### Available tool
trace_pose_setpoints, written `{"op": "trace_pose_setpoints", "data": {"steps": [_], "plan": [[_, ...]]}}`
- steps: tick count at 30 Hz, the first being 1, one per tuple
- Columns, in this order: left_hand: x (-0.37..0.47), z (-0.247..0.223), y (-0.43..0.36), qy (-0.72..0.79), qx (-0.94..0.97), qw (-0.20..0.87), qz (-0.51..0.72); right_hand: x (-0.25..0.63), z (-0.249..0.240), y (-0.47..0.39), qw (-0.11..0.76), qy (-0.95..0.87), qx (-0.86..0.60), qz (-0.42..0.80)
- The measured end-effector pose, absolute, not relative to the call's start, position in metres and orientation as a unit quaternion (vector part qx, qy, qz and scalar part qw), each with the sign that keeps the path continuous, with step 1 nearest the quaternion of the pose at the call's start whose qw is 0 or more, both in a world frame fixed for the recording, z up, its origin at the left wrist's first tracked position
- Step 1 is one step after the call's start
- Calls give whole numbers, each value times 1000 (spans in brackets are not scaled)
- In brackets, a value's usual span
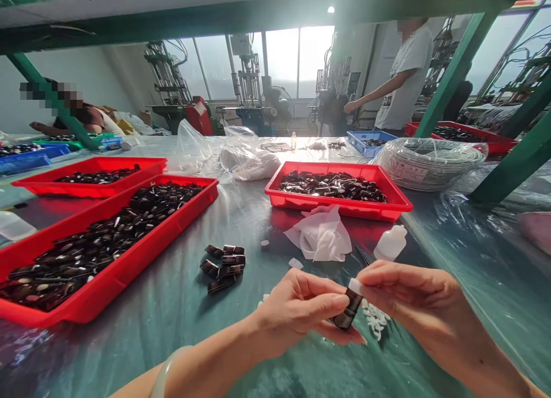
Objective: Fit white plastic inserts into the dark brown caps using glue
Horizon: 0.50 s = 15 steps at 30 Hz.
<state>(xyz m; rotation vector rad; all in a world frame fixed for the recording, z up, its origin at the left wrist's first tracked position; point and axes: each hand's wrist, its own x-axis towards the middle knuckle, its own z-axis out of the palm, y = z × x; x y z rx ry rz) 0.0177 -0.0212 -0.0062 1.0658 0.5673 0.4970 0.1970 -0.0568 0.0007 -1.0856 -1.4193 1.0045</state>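
My left hand point(307, 306) grips a small dark, glossy piece point(348, 311) between thumb and fingers, tilted, near the bottom centre. At its upper end is a white piece point(355, 286), pinched by the thumb and fingers of my right hand point(413, 295). Small white pieces point(375, 317) lie in a pile on the table behind and below my hands, partly hidden by them. Several dark pieces point(224, 266) lie grouped to the left of my hands. A crumpled white cloth point(322, 234) and a white bottle point(390, 242) are just beyond my hands.
Red trays point(340, 209) point(129, 260) of dark pieces stand ahead and at left. A wrapped cable coil point(430, 163) sits at the right behind a green post point(508, 163). Two people are across the table, one standing point(407, 77).
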Motion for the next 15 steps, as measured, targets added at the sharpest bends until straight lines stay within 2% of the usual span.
{"op": "trace_pose_setpoints", "data": {"steps": [3, 8, 15], "plan": [[18, -5, -21, 270, 498, 790, 234, 197, 0, -56, 507, -589, -456, 433], [17, -4, -21, 274, 489, 793, 240, 197, 1, -56, 441, -629, -434, 471], [18, -3, -22, 272, 494, 793, 231, 196, 4, -58, 407, -671, -422, 453]]}}
